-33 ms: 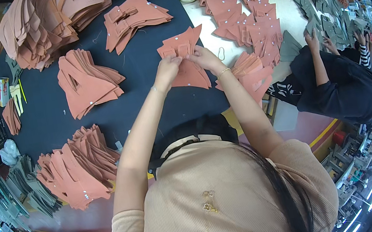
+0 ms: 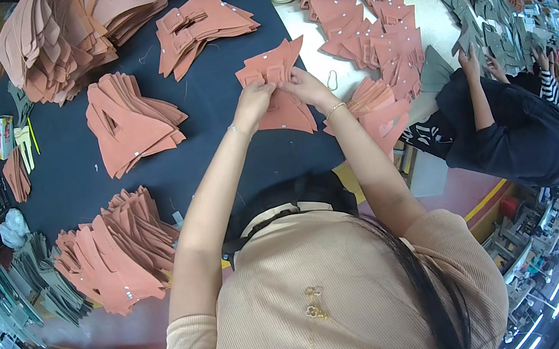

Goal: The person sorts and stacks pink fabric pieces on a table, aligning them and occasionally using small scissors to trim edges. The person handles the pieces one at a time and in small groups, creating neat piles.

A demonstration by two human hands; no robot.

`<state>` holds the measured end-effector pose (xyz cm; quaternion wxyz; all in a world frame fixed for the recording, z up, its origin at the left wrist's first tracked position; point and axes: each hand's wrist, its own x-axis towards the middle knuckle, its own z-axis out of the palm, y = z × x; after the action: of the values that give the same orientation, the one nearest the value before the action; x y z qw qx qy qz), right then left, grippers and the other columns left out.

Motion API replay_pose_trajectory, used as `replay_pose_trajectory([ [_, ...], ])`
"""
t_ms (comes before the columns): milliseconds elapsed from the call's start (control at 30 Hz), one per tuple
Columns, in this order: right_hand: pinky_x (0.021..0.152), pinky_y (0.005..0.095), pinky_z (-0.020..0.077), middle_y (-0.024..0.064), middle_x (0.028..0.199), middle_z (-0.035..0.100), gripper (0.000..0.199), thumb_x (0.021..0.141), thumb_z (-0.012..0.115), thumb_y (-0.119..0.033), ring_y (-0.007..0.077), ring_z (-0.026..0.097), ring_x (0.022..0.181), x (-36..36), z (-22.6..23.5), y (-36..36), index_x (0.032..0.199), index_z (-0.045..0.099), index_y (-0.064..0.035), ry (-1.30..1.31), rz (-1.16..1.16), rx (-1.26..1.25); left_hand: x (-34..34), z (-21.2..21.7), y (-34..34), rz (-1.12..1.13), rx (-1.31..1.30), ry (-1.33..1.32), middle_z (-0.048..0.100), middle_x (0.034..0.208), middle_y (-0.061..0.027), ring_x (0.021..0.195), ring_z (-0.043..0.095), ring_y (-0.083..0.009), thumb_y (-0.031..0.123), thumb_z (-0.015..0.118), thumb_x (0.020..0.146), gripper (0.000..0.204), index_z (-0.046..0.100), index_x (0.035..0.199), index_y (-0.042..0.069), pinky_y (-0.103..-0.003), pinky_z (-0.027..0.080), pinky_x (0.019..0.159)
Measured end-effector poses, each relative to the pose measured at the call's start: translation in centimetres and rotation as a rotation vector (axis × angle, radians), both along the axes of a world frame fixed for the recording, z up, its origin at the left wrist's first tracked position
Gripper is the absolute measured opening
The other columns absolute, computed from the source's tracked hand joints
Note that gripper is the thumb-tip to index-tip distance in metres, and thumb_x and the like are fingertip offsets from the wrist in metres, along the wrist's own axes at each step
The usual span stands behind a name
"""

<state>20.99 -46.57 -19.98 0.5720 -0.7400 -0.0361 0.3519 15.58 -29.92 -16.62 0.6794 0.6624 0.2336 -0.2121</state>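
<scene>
At left on the dark counter (image 2: 213, 130) lie a fanned lower pile (image 2: 113, 261) and a middle stack (image 2: 137, 120) of coral pieces. Next, the left hand (image 2: 253, 105) pinches narrowly at the middle of a single coral piece (image 2: 288, 117), which lies spread on the counter near its pale part. The right hand (image 2: 307, 88) pinches just beside it; finer fingertip detail is hidden. The step seems to be lining up layers around the cut-out, and the next move calls for even, steady pressure. Farther right, overlapping rows (image 2: 394, 44) of marked pieces lie near.
</scene>
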Motion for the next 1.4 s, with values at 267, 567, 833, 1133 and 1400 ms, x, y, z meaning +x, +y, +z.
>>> replay_pose_trajectory([
  [267, 0.079, 0.0293, 0.0488, 0.0064, 0.098, 0.063, 0.034, 0.091, 0.059, -0.019, 0.0147, 0.060, 0.091, -1.1, 5.1, 0.9, 0.119, 0.052, -0.0024, 0.149, 0.152, -0.057, 0.8, 0.2, -0.1, 0.015, -0.003, 0.159, 0.061, 0.084, -0.0070, 0.069, 0.058, -0.0136, 0.031, 0.071, 0.086, 0.040, 0.058, 0.101, -0.003, -0.027, 0.047, 0.060],
  [567, 0.081, 0.0336, 0.0520, 0.0164, 0.103, 0.055, 0.046, 0.081, 0.071, -0.020, 0.0257, 0.062, 0.092, -4.0, 7.7, 3.9, 0.117, 0.054, 0.0033, -0.225, 0.159, -0.146, -2.7, 2.6, 2.0, 0.292, -0.394, -0.002, 0.058, 0.106, -0.0121, 0.093, 0.060, -0.0152, 0.035, 0.072, 0.086, 0.062, 0.039, 0.123, -0.002, -0.029, 0.051, 0.082],
  [833, 0.074, 0.0269, 0.0496, 0.0079, 0.107, 0.053, 0.028, 0.090, 0.064, -0.018, 0.0131, 0.062, 0.078, -4.4, 9.6, 4.1, 0.114, 0.061, -0.0034, -0.093, 0.032, 0.190, -0.1, 7.6, 10.5, 0.314, -0.260, -0.002, 0.060, 0.082, -0.0037, 0.059, 0.058, -0.0115, 0.018, 0.068, 0.087, 0.031, 0.055, 0.113, 0.006, -0.026, 0.051, 0.059],
  [1133, 0.073, 0.0279, 0.0489, 0.0067, 0.094, 0.061, 0.022, 0.089, 0.063, -0.017, 0.0156, 0.059, 0.075, -3.3, 8.6, 2.5, 0.109, 0.063, -0.0062, -0.189, -0.040, -0.017, 11.7, 5.7, 13.8, -0.315, 1.170, -0.522, 0.062, 0.105, -0.0246, 0.097, 0.060, -0.0398, 0.031, 0.079, 0.071, 0.062, 0.049, 0.115, -0.002, -0.046, 0.046, 0.086],
  [1400, 0.079, 0.0273, 0.0500, 0.0069, 0.103, 0.064, 0.023, 0.091, 0.061, -0.016, 0.0134, 0.062, 0.084, -2.3, 7.3, 3.5, 0.111, 0.062, -0.0033, -0.110, 0.045, -0.036, 14.0, 0.5, 14.3, -0.751, 1.251, -0.430, 0.065, 0.103, -0.0196, 0.103, 0.057, -0.0406, 0.015, 0.078, 0.065, 0.058, 0.053, 0.116, 0.004, -0.044, 0.046, 0.091],
])
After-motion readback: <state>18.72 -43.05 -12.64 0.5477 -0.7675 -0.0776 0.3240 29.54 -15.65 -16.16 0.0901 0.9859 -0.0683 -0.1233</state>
